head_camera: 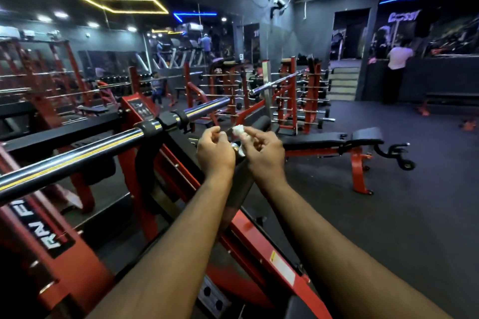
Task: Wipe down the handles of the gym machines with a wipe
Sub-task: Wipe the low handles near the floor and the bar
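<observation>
The wipe (239, 130) is white — a crumpled scrap against the black handle (259, 124) just behind it. Left of the handle, the bar (77, 156) is chrome with a thin yellow streak, ringed by black collars. Below the handle, the machine frame (248, 243) is red, bearing a white-and-yellow label; farther left, a black plate carries white letters. Right of the handle, the bench (334, 141) is black-padded on red legs — over dark grey floor.

Two bare forearms, no sleeves.
</observation>
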A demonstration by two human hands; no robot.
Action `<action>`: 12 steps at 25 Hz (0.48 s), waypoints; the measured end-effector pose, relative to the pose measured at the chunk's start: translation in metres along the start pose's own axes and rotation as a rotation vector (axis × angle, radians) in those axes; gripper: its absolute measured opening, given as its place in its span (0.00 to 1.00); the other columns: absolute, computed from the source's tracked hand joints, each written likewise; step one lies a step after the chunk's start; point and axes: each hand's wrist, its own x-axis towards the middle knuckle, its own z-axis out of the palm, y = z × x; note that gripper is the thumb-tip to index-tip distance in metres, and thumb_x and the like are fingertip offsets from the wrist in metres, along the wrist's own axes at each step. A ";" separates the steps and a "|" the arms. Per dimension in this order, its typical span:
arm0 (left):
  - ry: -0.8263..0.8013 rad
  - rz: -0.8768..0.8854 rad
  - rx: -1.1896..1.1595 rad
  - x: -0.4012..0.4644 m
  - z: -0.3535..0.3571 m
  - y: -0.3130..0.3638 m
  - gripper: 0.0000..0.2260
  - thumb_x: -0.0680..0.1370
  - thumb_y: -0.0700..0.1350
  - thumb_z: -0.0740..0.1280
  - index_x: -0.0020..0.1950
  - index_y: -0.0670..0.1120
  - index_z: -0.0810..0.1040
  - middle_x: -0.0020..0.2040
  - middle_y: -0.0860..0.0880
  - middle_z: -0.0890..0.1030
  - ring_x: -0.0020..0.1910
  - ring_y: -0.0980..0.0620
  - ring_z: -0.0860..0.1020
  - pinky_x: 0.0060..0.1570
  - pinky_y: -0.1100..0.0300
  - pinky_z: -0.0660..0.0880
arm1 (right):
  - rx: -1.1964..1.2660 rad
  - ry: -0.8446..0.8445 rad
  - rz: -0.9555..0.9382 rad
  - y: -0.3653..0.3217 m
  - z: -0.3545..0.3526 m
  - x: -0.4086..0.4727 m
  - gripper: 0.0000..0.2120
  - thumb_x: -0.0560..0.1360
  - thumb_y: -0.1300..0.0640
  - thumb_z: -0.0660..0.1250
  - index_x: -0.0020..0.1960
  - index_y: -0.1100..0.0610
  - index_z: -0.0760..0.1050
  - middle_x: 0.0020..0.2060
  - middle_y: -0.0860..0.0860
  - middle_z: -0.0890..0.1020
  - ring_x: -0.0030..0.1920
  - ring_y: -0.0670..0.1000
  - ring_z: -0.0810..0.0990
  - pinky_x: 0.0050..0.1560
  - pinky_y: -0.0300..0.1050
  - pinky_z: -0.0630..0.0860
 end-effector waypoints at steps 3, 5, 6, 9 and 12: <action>-0.096 -0.154 -0.236 0.013 0.026 -0.011 0.08 0.80 0.39 0.61 0.51 0.47 0.79 0.46 0.45 0.81 0.45 0.47 0.80 0.50 0.51 0.80 | -0.150 -0.050 -0.163 0.013 0.019 0.022 0.08 0.76 0.54 0.67 0.47 0.55 0.84 0.42 0.50 0.75 0.45 0.49 0.76 0.48 0.45 0.75; -0.094 -0.167 -0.394 0.012 0.033 -0.016 0.11 0.80 0.34 0.59 0.50 0.45 0.79 0.45 0.44 0.81 0.39 0.52 0.79 0.38 0.58 0.77 | -0.197 -0.043 -0.259 0.027 0.019 0.036 0.09 0.75 0.53 0.64 0.42 0.56 0.81 0.42 0.47 0.75 0.48 0.49 0.74 0.51 0.52 0.74; -0.063 -0.143 -0.420 0.012 0.035 -0.017 0.12 0.79 0.33 0.58 0.50 0.44 0.80 0.44 0.45 0.82 0.35 0.55 0.78 0.34 0.62 0.75 | -0.229 -0.032 -0.315 0.035 0.017 0.044 0.09 0.75 0.53 0.64 0.41 0.55 0.79 0.43 0.46 0.77 0.49 0.49 0.75 0.52 0.56 0.74; 0.020 -0.088 -0.393 0.009 0.039 -0.020 0.15 0.75 0.31 0.57 0.49 0.44 0.81 0.43 0.45 0.84 0.27 0.55 0.75 0.24 0.63 0.69 | -0.214 -0.068 -0.313 0.051 0.012 0.083 0.07 0.74 0.57 0.65 0.40 0.54 0.79 0.38 0.41 0.79 0.44 0.42 0.77 0.54 0.61 0.74; 0.111 -0.011 -0.340 0.008 0.037 -0.021 0.16 0.73 0.30 0.57 0.49 0.43 0.81 0.43 0.44 0.84 0.33 0.53 0.79 0.27 0.62 0.73 | -0.182 -0.200 -0.345 0.041 0.020 0.076 0.11 0.77 0.56 0.62 0.38 0.51 0.78 0.32 0.39 0.74 0.38 0.35 0.73 0.59 0.62 0.70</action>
